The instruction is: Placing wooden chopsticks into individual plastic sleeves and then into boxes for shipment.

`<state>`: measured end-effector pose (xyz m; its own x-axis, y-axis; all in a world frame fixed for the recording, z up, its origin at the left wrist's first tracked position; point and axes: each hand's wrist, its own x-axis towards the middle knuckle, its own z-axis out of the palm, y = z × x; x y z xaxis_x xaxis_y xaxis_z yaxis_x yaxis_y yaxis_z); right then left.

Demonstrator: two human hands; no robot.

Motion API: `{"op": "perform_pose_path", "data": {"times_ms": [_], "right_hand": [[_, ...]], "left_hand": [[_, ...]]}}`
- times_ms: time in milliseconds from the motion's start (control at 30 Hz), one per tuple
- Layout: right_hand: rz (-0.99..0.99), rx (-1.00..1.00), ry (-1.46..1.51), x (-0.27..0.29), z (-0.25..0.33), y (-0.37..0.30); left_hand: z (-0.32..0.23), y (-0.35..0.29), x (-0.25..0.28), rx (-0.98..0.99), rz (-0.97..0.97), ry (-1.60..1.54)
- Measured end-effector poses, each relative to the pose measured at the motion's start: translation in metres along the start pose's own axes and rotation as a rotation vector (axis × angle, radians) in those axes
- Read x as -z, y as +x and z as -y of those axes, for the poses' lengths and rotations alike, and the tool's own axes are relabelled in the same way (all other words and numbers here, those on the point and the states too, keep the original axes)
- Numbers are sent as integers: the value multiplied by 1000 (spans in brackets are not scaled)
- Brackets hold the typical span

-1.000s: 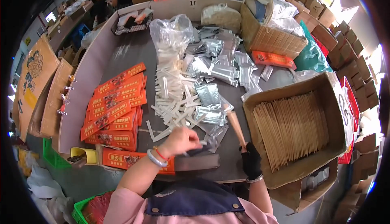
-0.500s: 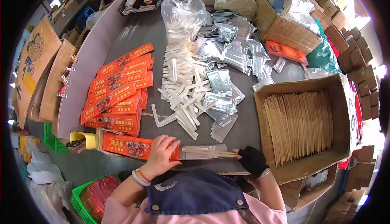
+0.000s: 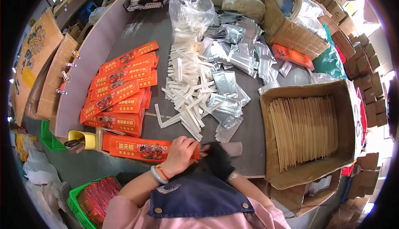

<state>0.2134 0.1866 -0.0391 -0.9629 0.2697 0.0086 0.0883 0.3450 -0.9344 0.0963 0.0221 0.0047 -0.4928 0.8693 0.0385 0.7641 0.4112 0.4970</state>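
Observation:
A flat red printed paper sleeve lies along the table's near edge, another red sleeve showing beneath its left end. My left hand grips its right end, thumb and fingers closed over the paper. At that same end is my right hand in a black fingerless glove, fingertips drawn together against the sleeve's opening. What they pinch is hidden. Beyond the glove, a greyish see-through strip lies on the table. No chopsticks show between the hands.
Red sleeves are stacked at left. White paper strips and silvery packets heap in the middle. A cardboard box at right holds wooden chopsticks. A yellow holder with scissors stands at the left corner.
My right hand has moved left to the sleeve's end, and the chopsticks it held are out of sight. My left hand and the sleeve have shifted slightly right.

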Motion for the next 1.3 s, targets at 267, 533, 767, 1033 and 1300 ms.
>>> {"op": "perform_pose_path", "data": {"times_ms": [267,533,767,1033,1300], "right_hand": [[263,208,-828,46,43,17],[-74,126,-758,90,51,8],[114,80,-799,79,66,1],[208,158,-802,74,61,4],[163,373,-619,10,41,25]], "left_hand": [[-3,27,51,-200,441,201],[62,13,121,103,-390,433],[25,-40,-1,496,-235,87],[34,-41,3,510,-197,-76],[39,-23,23,414,3,-79]]}}
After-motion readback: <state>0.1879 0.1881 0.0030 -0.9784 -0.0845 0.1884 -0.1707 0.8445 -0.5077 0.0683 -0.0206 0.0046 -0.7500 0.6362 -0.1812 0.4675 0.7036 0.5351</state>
